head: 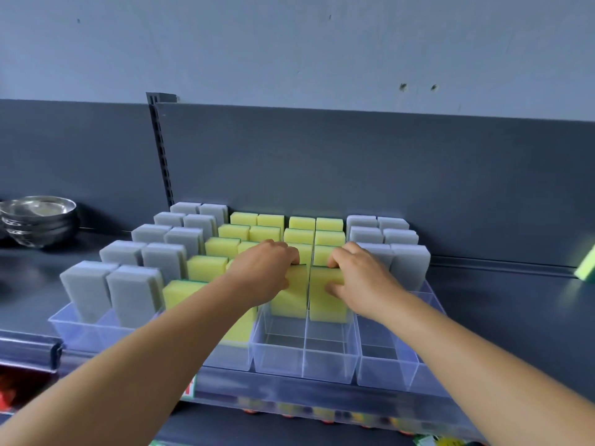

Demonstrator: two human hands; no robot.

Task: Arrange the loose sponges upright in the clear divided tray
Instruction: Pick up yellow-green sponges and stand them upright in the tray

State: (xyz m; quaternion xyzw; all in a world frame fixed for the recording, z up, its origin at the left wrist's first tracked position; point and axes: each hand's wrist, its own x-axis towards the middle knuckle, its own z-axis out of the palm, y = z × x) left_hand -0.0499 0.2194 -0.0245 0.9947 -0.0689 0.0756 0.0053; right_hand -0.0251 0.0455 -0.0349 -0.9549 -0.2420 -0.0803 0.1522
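Observation:
A clear divided tray [328,365] stands on a dark shelf, with rows of upright grey sponges [135,294] at its left and right and yellow sponges [206,267] in the middle. My left hand [264,272] grips the top of one upright yellow sponge [289,300]. My right hand [360,278] grips the neighbouring yellow sponge [326,304]. Both sponges stand side by side in adjacent middle compartments, separated by a clear divider. The front compartments below them hold nothing.
Stacked steel bowls [38,220] sit at the far left of the shelf. A loose green-and-yellow sponge [587,263] shows at the right edge. The dark back panel [322,156] rises just behind the tray. A price rail runs along the shelf front.

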